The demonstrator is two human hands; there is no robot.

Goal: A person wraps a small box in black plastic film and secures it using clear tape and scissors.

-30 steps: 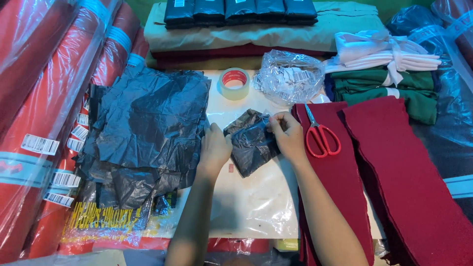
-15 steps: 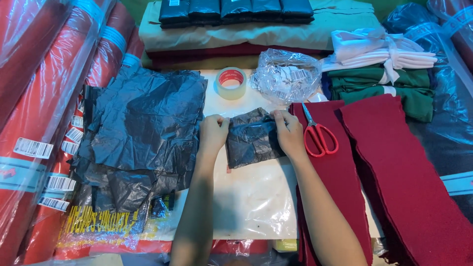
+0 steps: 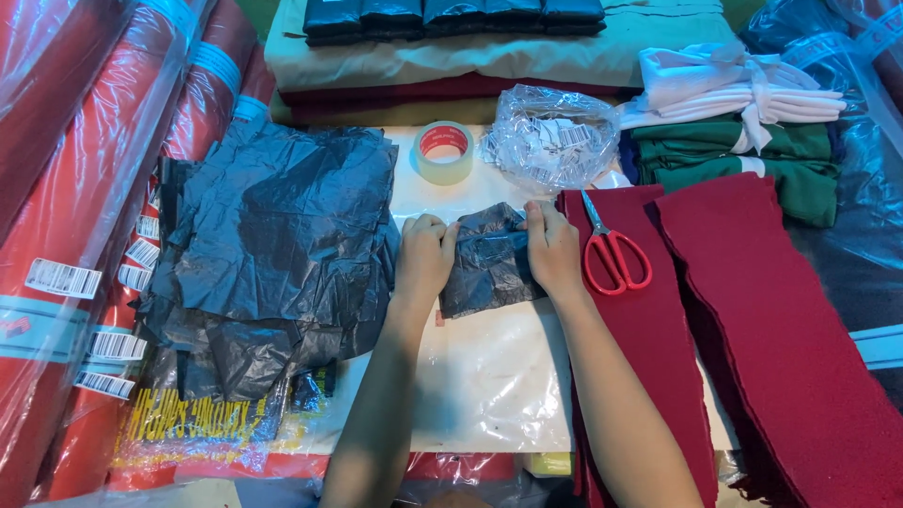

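We pinch the small crumpled dark plastic bag [image 3: 489,259] with left hand [image 3: 423,256] and right hand [image 3: 553,246], fingers closed on its edges; thin film may tear if overstretched; red-handled scissors [image 3: 611,249] lie just beside.

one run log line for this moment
left hand: grips left edge of small dark plastic-wrapped bundle | right hand: grips its right edge | red scissors: on maroon felt | tape roll: behind bundle

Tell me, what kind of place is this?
Probably a fabric shop's packing table. Wrapped red fabric rolls lie beside it, cut red felt is stacked with scissors on top, and both hands press a small black bag.
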